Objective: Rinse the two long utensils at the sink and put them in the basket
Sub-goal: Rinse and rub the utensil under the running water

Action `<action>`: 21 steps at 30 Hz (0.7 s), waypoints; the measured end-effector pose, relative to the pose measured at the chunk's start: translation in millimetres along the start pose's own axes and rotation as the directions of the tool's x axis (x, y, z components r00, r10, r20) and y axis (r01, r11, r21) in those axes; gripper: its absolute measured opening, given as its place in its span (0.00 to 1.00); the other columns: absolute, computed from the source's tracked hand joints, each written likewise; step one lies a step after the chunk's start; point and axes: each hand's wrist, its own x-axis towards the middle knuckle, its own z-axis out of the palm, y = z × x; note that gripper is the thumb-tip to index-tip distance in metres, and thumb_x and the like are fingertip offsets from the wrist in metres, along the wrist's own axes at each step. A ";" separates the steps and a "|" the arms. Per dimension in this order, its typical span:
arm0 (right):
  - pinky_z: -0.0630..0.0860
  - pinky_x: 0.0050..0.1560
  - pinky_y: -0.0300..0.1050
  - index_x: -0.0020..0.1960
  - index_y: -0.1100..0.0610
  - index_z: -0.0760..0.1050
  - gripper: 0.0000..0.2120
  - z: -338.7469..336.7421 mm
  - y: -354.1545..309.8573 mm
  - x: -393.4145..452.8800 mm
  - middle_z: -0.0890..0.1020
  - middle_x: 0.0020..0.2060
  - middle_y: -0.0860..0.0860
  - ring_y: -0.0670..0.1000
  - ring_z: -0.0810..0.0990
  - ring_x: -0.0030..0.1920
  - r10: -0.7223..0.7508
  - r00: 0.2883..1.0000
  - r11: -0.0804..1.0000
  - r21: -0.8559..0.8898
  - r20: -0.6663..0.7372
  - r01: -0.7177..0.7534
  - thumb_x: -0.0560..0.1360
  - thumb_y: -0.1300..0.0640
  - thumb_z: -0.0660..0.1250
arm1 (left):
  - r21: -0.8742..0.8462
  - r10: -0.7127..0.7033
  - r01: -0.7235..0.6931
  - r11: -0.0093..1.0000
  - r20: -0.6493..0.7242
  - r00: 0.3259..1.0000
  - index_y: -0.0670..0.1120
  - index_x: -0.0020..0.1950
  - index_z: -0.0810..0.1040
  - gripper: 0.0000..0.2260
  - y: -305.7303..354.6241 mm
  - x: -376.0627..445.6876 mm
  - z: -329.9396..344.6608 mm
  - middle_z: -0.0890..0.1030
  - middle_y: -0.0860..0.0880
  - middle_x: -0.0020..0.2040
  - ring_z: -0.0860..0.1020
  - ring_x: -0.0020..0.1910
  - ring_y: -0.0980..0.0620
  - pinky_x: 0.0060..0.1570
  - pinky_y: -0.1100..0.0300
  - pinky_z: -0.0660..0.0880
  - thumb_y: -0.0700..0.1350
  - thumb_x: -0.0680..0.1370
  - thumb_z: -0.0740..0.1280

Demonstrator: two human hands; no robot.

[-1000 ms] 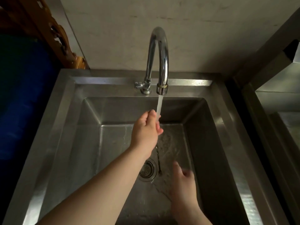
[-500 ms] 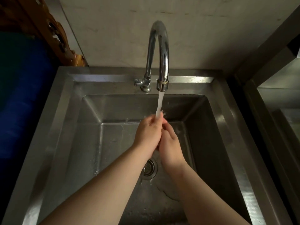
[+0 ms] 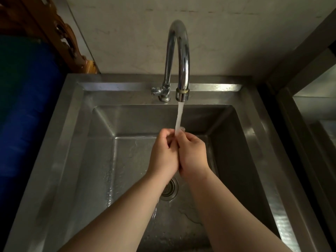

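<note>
Both hands, left hand and right hand, clenched together under the curved chrome faucet, catching the white water stream for rinsing. Long utensils hidden between palms, presumably; grasp impossible to confirm. No basket visible.

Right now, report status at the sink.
Left hand and right hand closed together under the stream from the tap. Utensils hidden in the grip, cannot confirm. Basket not in view. Sink unobstructed.
</note>
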 end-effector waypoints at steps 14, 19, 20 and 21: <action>0.82 0.48 0.61 0.42 0.58 0.81 0.13 -1.1 6.8 7.1 0.86 0.38 0.58 0.60 0.85 0.44 -0.105 0.994 0.979 -0.171 0.028 0.109 0.79 0.54 0.63 | -0.100 -0.242 0.242 0.965 0.012 0.970 0.61 0.54 0.84 0.12 -9.9 -7.8 -0.1 0.88 0.55 0.50 0.85 0.51 0.55 0.50 0.57 0.80 0.61 0.76 0.65; 0.81 0.52 0.62 0.44 0.59 0.81 0.22 3.1 6.5 5.3 0.87 0.38 0.56 0.58 0.86 0.44 -0.131 0.991 0.980 -0.152 -0.004 0.129 0.79 0.43 0.59 | -0.117 -0.322 0.319 0.940 -0.007 0.947 0.60 0.48 0.86 0.17 -3.8 -9.1 0.7 0.89 0.53 0.43 0.87 0.43 0.57 0.40 0.61 0.82 0.69 0.73 0.65; 0.81 0.52 0.62 0.44 0.59 0.81 0.23 3.1 5.4 6.1 0.87 0.39 0.56 0.58 0.86 0.45 -0.128 0.992 0.979 -0.158 0.005 0.127 0.80 0.42 0.59 | -0.099 -0.330 0.327 0.940 -0.015 0.944 0.58 0.48 0.86 0.20 -3.5 -9.3 1.2 0.88 0.55 0.39 0.86 0.38 0.59 0.35 0.64 0.80 0.71 0.73 0.65; 0.81 0.52 0.62 0.43 0.59 0.81 0.22 2.0 4.9 7.2 0.86 0.39 0.56 0.57 0.85 0.44 -0.126 0.992 0.976 -0.176 0.016 0.126 0.80 0.43 0.59 | -0.090 -0.334 0.331 0.939 -0.012 0.943 0.56 0.48 0.86 0.22 -3.4 -9.3 0.8 0.87 0.56 0.35 0.84 0.34 0.62 0.30 0.66 0.78 0.71 0.74 0.64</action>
